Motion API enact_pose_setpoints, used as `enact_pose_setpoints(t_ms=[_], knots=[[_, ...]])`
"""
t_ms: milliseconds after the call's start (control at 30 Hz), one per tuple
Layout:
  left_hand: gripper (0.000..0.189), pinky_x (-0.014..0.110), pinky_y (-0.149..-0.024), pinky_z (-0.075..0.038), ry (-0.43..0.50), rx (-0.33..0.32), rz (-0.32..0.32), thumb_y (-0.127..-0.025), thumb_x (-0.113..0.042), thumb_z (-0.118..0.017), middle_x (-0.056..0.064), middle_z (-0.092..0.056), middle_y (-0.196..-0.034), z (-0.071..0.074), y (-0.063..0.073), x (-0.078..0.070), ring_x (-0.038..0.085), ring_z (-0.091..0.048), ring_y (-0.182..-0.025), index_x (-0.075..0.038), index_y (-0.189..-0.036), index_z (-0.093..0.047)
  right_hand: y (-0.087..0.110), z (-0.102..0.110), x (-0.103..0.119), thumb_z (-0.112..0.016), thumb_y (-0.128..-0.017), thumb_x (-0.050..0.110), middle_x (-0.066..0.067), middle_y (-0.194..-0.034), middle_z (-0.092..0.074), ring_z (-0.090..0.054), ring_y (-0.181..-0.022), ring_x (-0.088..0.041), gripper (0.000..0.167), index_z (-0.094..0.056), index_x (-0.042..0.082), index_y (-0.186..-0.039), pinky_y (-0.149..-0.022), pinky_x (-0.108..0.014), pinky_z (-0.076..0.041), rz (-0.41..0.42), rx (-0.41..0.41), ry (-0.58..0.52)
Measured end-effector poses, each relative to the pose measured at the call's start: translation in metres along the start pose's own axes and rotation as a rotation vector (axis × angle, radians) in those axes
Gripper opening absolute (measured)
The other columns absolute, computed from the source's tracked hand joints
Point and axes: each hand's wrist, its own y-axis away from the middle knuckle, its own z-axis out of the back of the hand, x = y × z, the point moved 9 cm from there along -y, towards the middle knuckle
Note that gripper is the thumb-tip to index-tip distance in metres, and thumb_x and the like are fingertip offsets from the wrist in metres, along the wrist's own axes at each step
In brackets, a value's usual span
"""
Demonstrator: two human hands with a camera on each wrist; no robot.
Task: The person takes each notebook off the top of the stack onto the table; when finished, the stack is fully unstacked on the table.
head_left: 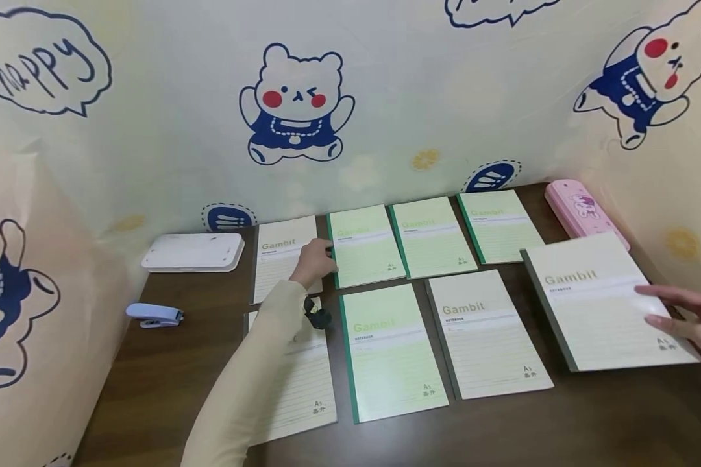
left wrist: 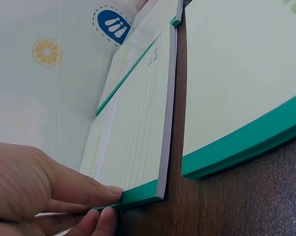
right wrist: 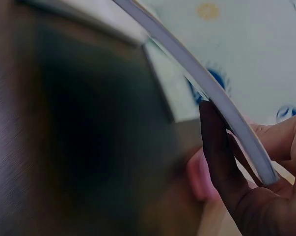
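My left hand (head_left: 314,263) is at the spine of a green notebook (head_left: 367,250) in the back row. In the left wrist view its thumb (left wrist: 111,192) lies on the cover at the green spine, with the other fingers curled against the spine edge. At the right, my right hand (head_left: 692,318) grips a white, dark-spined notebook (head_left: 596,324) by its right edge. In the right wrist view that notebook (right wrist: 206,81) bends slightly between thumb and fingers, raised over the table. A white notebook (head_left: 277,259) lies just left of my left hand.
Two more green notebooks (head_left: 432,237) (head_left: 499,227) continue the back row. In front lie a white notebook (head_left: 309,389) partly under my left sleeve, a green one (head_left: 394,363) and another white one (head_left: 487,344). A white case (head_left: 193,253), blue stapler (head_left: 154,314) and pink case (head_left: 581,207) sit around them.
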Motion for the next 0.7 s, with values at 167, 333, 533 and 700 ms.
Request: enact_pose_setpoints(t_ms=[167,333,533,700], knots=[[0.066,0.043,-0.091,-0.052,-0.015,-0.004,0.001,-0.084,0.003,-0.062,0.021,-0.053,-0.137,0.004,-0.002,0.004,0.034,-0.054,-0.12,0.003,-0.145,-0.038,0.015,-0.016,-0.035,-0.068,-0.091,0.02,0.028,-0.112,-0.056,-0.052,-0.106,-0.001,0.044,-0.058,0.024,-0.134,-0.091,-0.018,-0.041,-0.106,0.063,0.097],[0.066,0.041,-0.089,-0.052,-0.004,0.001,0.0,-0.083,0.004,-0.06,0.022,-0.053,-0.138,0.003,-0.001,0.008,0.034,-0.054,-0.12,0.004,-0.145,-0.038,0.014,-0.043,-0.028,-0.068,-0.091,0.025,-0.027,-0.13,-0.052,-0.054,-0.096,-0.024,0.054,-0.052,0.003,-0.137,-0.082,-0.038,-0.049,-0.099,0.14,0.297],[0.067,0.033,-0.075,-0.047,0.025,-0.021,0.037,-0.083,0.004,-0.06,0.021,-0.054,-0.136,0.008,0.005,0.018,0.029,-0.055,-0.101,0.003,-0.146,-0.038,-0.001,-0.064,0.002,-0.07,-0.079,0.002,-0.004,-0.066,-0.043,-0.036,-0.058,-0.013,0.043,-0.062,-0.005,-0.12,-0.049,-0.026,-0.024,0.042,0.145,0.565],[0.068,0.036,-0.083,-0.051,0.031,-0.042,0.053,-0.082,0.004,-0.061,0.021,-0.055,-0.135,0.013,0.006,0.022,0.03,-0.057,-0.105,0.003,-0.146,-0.038,-0.013,-0.078,0.019,-0.073,-0.073,0.001,-0.012,-0.065,-0.056,-0.045,-0.071,-0.033,0.045,-0.062,-0.009,-0.116,-0.055,-0.037,-0.035,0.105,0.214,0.703]])
